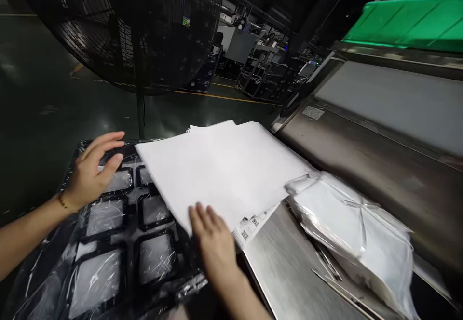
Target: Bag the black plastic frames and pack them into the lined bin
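Observation:
White paper sheets lie in an uneven stack, partly over the metal table and partly over a black tray wrapped in clear plastic. Flat on the stack's near edge rests my right hand, its fingers stretched out and holding nothing. My left hand is raised over the tray's far left part, fingers and thumb apart, clear of the paper's left corner. Printed labels with square codes stick out from under the sheets.
A tied bundle in clear plastic lies right of the stack, near thin metal rods. A large black fan stands behind the tray. At the right rises a metal machine with a green bin above.

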The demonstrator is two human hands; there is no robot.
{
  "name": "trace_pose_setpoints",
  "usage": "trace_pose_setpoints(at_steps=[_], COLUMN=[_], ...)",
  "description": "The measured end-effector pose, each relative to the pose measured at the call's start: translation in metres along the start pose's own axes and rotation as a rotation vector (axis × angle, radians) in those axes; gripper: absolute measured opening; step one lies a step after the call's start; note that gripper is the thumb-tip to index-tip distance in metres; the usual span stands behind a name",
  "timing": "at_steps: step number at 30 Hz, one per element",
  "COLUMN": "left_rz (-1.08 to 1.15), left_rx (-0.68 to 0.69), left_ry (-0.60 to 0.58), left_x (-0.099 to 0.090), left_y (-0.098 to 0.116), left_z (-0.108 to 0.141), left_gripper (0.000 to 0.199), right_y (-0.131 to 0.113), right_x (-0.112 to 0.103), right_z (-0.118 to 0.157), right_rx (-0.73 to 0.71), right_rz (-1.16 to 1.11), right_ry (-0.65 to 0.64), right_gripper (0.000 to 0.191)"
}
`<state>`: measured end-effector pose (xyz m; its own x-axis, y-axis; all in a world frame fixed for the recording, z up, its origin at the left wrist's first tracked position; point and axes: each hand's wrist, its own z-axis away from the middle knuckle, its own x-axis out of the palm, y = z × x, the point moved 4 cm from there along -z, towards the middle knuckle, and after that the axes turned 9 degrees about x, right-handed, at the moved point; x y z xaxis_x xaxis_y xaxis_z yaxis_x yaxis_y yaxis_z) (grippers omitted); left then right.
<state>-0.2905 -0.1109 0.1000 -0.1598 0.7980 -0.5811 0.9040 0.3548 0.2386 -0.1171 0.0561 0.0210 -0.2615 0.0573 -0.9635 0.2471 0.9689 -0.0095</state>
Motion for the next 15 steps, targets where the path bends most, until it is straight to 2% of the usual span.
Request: trace_pose_setpoints(at_steps=[2,3,5,7,10,13,15], left_rz=[-0.012,-0.019,-0.062,-0.183,-0.244,-0.257,-0.263], left_rx=[0.115,0.157,0.182,0.060,-0.120,-0.244,-0.310], left_ry=[-0.053,-0.125,-0.295,-0.513,-0.702,-0.844,-0.896], left_x=[-0.002,0.005,0.032,0.069,0.116,0.152,0.172], left_y=[0.017,0.017,0.001,-0.038,-0.105,-0.154,-0.173], left_z=[-0.017,-0.020,-0.011,0.017,0.075,0.126,0.150], left_gripper=[0.028,0.031,0.041,0.052,0.060,0.065,0.066], right_y=[-0.041,-0.057,-0.077,-0.083,-0.072,-0.059,-0.058], right_x=[0.020,0.033,0.062,0.091,0.130,0.159,0.174], right_z=[0.016,0.024,0.034,0.041,0.046,0.042,0.037], right_rx=[-0.214,-0.296,-0.385,-0.483,-0.608,-0.577,-0.524], right_rz=[-0.065,-0.129,-0.259,-0.358,-0.442,-0.432,-0.398], right_ry=[0.052,0.049,0.008,-0.081,-0.311,-0.478,-0.523], right_gripper=[0.039,0.035,0.031,0.030,0.033,0.031,0.024])
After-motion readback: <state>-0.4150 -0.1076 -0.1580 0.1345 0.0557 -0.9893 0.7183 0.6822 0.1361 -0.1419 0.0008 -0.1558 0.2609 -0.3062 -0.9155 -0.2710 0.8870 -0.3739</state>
